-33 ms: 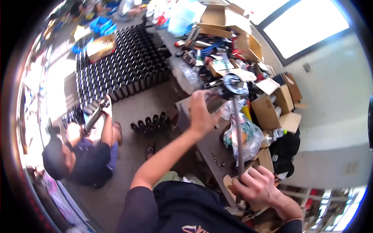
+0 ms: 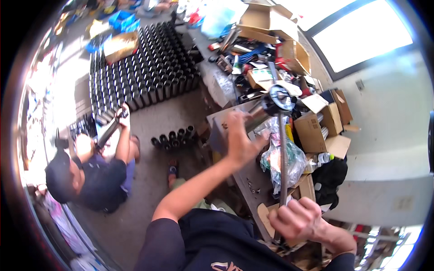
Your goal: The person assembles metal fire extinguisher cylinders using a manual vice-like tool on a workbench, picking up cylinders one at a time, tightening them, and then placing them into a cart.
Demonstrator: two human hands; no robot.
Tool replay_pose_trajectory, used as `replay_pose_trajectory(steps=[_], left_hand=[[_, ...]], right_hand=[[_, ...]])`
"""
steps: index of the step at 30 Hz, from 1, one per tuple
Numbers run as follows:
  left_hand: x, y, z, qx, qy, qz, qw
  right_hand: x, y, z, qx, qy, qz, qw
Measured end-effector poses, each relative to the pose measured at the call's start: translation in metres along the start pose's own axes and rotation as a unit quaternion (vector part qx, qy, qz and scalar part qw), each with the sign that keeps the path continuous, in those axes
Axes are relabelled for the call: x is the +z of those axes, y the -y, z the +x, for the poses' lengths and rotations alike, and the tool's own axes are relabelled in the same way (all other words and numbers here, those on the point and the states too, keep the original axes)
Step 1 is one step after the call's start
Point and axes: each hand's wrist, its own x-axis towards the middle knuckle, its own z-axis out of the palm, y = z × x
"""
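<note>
My right hand (image 2: 296,219) is wrapped around the near end of a long metal bar (image 2: 283,158). At the bar's far end sits a dark ring-shaped head (image 2: 279,100) with a shiny inner rim. A grey cylinder (image 2: 257,114) extends leftward from that ring. My left hand (image 2: 242,140) is raised above the bench beside the cylinder, its thumb and fingers apart. Motion blurs those fingers slightly, and whether they touch the cylinder is unclear. Below the left hand, a few small metal pieces (image 2: 252,186) lie on the bench (image 2: 242,174).
Beyond the ring, tools and open cardboard boxes (image 2: 312,131) crowd the bench. A clear plastic bag (image 2: 289,158) lies beside the bar. On the floor stand rows of black tubes (image 2: 149,67) and a smaller group (image 2: 174,137). At left, another person (image 2: 95,180) holds a dark tube.
The view has shifted slightly. The bar and ring appear a little farther right, and my left hand a little lower and to the right. My right hand keeps its grip.
</note>
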Motion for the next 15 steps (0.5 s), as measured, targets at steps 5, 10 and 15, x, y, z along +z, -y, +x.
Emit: replay_pose_trajectory(steps=[5, 10, 15], left_hand=[[0.043, 0.014, -0.048, -0.102, 0.196, -0.193, 0.956], [0.161, -0.021, 0.032, -0.269, 0.189, -0.604, 0.726], [0.114, -0.069, 0.027, -0.469, 0.270, -0.728, 0.421]], right_hand=[[0.063, 0.018, 0.183, -0.289, 0.038, 0.186, 0.938], [0.161, -0.060, 0.409, -0.081, 0.292, 0.080, 0.950], [0.228, -0.312, 0.423, 0.346, 0.105, 0.263, 0.894]])
